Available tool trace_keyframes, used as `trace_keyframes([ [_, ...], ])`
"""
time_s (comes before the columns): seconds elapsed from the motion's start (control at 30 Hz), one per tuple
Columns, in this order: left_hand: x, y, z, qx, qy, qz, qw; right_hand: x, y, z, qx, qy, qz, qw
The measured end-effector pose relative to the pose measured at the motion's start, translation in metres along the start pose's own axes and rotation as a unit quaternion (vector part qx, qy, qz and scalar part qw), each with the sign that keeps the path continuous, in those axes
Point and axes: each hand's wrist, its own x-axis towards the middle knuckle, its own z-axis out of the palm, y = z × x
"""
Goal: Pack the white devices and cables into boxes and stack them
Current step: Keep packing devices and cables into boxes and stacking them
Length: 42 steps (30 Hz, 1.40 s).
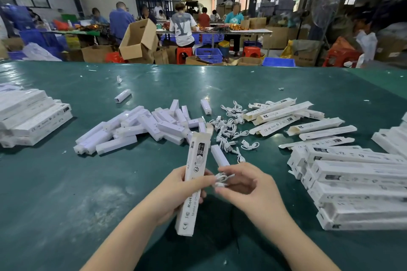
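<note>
Gripping an upright box (193,182) in left hand (176,191), right hand (242,185) pinching coiled cable (221,179) beside it

Long white cardboard box (193,185) in left hand (176,189): "RoHS", "Made in chin…" (rest hidden), CE mark. Other boxes' print too blurred.

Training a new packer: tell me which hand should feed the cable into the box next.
Right. The right hand already pinches the coiled cable beside the box, which the left hand grips, its open end facing away.
</note>
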Motion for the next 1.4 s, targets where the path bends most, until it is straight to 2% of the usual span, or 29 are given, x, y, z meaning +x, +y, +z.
trace_keyframes([
  [0.07, 0.001, -0.001, -0.004, 0.053, 0.050, 0.017, 0.997, 0.003, -0.004, -0.007, 0.017, 0.037, 0.007, 0.999],
  [0.13, 0.002, -0.003, -0.009, 0.142, 0.130, 0.078, 0.978, 0.005, -0.010, -0.015, 0.042, 0.082, 0.006, 0.996],
  [0.23, 0.004, -0.008, -0.017, 0.355, 0.204, 0.155, 0.899, 0.009, -0.017, -0.026, 0.082, 0.147, 0.002, 0.986],
  [0.3, 0.005, -0.009, -0.018, 0.439, 0.199, 0.167, 0.860, 0.010, -0.020, -0.030, 0.090, 0.160, 0.003, 0.983],
  [0.43, 0.005, -0.012, -0.014, 0.522, 0.129, 0.175, 0.825, 0.007, -0.026, -0.030, 0.031, 0.145, -0.001, 0.989],
  [0.63, 0.006, -0.015, -0.008, 0.518, 0.099, 0.207, 0.824, 0.005, -0.026, -0.030, -0.086, 0.100, 0.023, 0.991],
  [0.8, 0.007, -0.016, -0.010, 0.493, 0.128, 0.198, 0.837, 0.005, -0.029, -0.034, -0.064, 0.116, 0.035, 0.991],
  [0.9, 0.007, -0.016, -0.013, 0.476, 0.125, 0.203, 0.846, 0.005, -0.027, -0.032, -0.070, 0.093, 0.039, 0.993],
  [1.03, 0.006, -0.017, -0.014, 0.490, 0.080, 0.220, 0.840, 0.003, -0.025, -0.026, -0.055, 0.086, 0.044, 0.994],
  [1.4, 0.007, -0.019, -0.017, 0.494, 0.100, 0.224, 0.834, 0.000, -0.025, -0.019, -0.022, 0.078, 0.058, 0.995],
])
